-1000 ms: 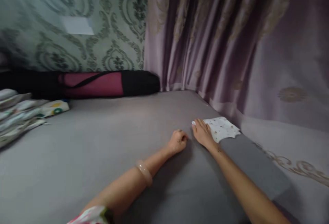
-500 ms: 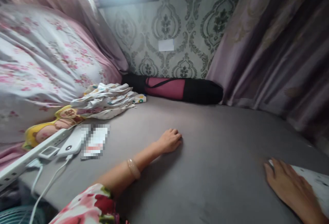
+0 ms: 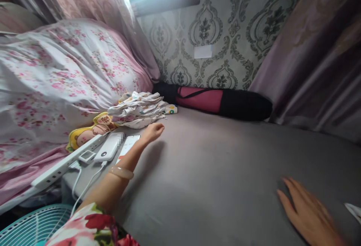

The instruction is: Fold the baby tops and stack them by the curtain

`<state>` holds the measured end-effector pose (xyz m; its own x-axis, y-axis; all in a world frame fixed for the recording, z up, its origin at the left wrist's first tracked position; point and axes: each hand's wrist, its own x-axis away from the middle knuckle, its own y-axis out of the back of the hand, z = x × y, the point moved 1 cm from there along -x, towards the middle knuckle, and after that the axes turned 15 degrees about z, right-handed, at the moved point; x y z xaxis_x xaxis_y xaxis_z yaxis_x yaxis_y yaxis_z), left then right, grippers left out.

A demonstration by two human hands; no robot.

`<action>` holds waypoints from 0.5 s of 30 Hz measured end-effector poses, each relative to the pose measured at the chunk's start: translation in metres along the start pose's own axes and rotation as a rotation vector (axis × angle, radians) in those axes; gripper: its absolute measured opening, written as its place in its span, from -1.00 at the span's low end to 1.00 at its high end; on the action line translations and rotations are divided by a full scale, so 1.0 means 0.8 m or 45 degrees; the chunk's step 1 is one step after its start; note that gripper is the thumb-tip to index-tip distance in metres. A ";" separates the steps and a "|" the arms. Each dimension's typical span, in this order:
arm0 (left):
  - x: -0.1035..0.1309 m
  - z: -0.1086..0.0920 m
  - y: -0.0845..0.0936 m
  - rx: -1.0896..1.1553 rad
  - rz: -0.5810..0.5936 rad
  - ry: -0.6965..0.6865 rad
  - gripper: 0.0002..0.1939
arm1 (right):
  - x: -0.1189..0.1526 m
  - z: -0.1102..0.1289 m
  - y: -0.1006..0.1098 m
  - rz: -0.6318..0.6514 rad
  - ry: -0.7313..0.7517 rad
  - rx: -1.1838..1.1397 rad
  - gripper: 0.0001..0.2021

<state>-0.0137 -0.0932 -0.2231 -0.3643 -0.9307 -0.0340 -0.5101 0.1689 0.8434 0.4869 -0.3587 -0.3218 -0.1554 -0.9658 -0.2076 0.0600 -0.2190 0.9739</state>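
My left hand (image 3: 153, 132) is raised a little above the grey bed surface (image 3: 203, 170), casting a shadow on it. Its fingers are curled in, and nothing shows in them. Just beyond it lies a crumpled heap of white printed cloth (image 3: 138, 107); whether they touch, I cannot tell. A pale bangle (image 3: 122, 172) circles my left wrist. At the lower right, my right hand (image 3: 310, 210) is open over the grey surface, thumb and fingers apart, holding nothing. Close to it, a white item (image 3: 354, 212) is cut off by the right edge.
Left of my forearm lie a phone (image 3: 130, 144), a white power bank (image 3: 108, 148) with a cable, a small square item (image 3: 87, 156) and a power strip (image 3: 67, 163). A yellow plush (image 3: 87, 137) sits behind. A black-and-pink long bag (image 3: 200, 99) rests along the wall. A teal fan (image 3: 36, 225) stands lower left.
My left hand has moved left and forward, up to the cloth heap. My right hand has come away from the white item. The view has turned, shifting the surroundings to the right.
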 end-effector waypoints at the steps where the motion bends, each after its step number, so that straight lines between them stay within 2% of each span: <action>1: -0.001 0.008 0.016 -0.014 -0.066 0.038 -0.72 | -0.003 0.012 -0.005 0.026 0.020 -0.021 -0.32; 5: -0.004 0.035 0.077 -0.098 -0.292 0.211 -0.68 | -0.010 0.046 -0.026 0.138 0.035 -0.125 -0.34; 9: -0.011 0.056 0.131 -0.262 -0.497 0.306 -0.66 | -0.010 0.066 -0.035 0.180 0.036 -0.148 -0.35; 12: -0.020 0.070 0.167 -0.380 -0.553 0.416 -0.65 | -0.007 0.074 -0.035 0.165 0.039 -0.113 -0.35; 15: -0.027 0.087 0.196 -0.401 -0.526 0.580 -0.65 | -0.005 0.077 -0.034 0.176 0.044 -0.086 -0.34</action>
<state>-0.1398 -0.0244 -0.1274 0.2102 -0.9536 -0.2156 -0.2606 -0.2672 0.9277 0.4252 -0.3404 -0.3415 -0.1068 -0.9913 -0.0765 0.1449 -0.0916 0.9852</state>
